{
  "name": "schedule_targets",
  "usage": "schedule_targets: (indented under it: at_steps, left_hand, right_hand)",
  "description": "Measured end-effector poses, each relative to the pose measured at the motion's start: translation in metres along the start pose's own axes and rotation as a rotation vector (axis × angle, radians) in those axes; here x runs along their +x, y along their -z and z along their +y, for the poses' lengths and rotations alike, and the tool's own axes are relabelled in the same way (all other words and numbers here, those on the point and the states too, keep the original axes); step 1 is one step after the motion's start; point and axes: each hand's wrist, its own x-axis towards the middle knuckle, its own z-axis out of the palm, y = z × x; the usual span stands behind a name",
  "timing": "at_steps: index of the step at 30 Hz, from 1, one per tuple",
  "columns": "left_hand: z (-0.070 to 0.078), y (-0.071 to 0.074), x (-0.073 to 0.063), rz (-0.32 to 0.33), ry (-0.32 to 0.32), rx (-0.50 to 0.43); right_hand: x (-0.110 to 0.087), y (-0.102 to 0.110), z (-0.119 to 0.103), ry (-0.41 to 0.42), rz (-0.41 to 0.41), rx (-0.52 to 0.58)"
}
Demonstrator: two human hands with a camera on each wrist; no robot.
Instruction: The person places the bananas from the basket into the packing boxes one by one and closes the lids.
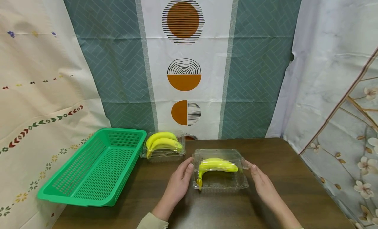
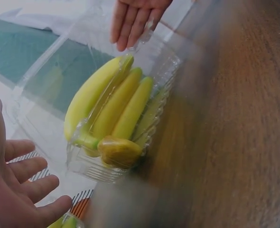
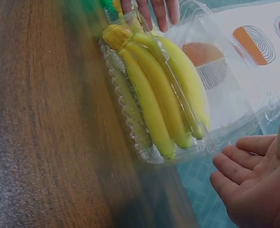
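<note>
A clear plastic clamshell box (image 1: 224,182) stands on the table between the two hands, with a bunch of yellow bananas (image 1: 217,164) in it. Several bananas (image 3: 152,95) lie side by side in the right wrist view, their brown-tipped stem end toward the left hand's side. How far the clear lid (image 2: 42,90) is raised, I cannot tell. At the box's left side is my left hand (image 1: 179,180), its fingers loosely extended in the left wrist view. Opposite, my right hand (image 3: 254,178) has its fingers extended beside the right side. Whether the fingers touch the plastic is unclear.
A second clear box of bananas (image 1: 163,144) sits behind and left, near the table's back edge. Left of it is a green slatted basket (image 1: 118,186). Patterned cloths (image 1: 257,74) hang behind the brown table (image 1: 283,163) and at both sides.
</note>
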Motion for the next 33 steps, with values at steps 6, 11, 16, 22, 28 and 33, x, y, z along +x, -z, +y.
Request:
schedule_targets:
  at_steps: [6,11,16,22,28,33]
  left_hand:
    - [-0.002,-0.003,-0.003,-0.005,-0.001,-0.01]
    - [-0.005,-0.004,-0.003,-0.004,-0.004,-0.005]
    - [-0.007,-0.006,-0.002,-0.007,-0.008,-0.004]
    - [-0.01,-0.007,-0.002,-0.021,-0.015,0.013]
    - [-0.012,-0.008,-0.001,-0.042,-0.007,0.037]
    - [-0.012,-0.008,-0.001,-0.063,0.009,0.035]
  right_hand:
    - [-0.002,-0.003,0.003,-0.008,0.002,0.008]
    - [-0.002,-0.006,0.004,-0.013,0.015,-0.007]
    - [-0.002,-0.007,0.006,-0.029,0.018,0.004]
    - [-0.003,-0.008,0.008,-0.04,-0.008,0.029]
    - [-0.003,-0.009,0.009,-0.049,-0.02,0.04]
    - [-0.004,-0.011,0.01,-0.04,-0.007,0.026]
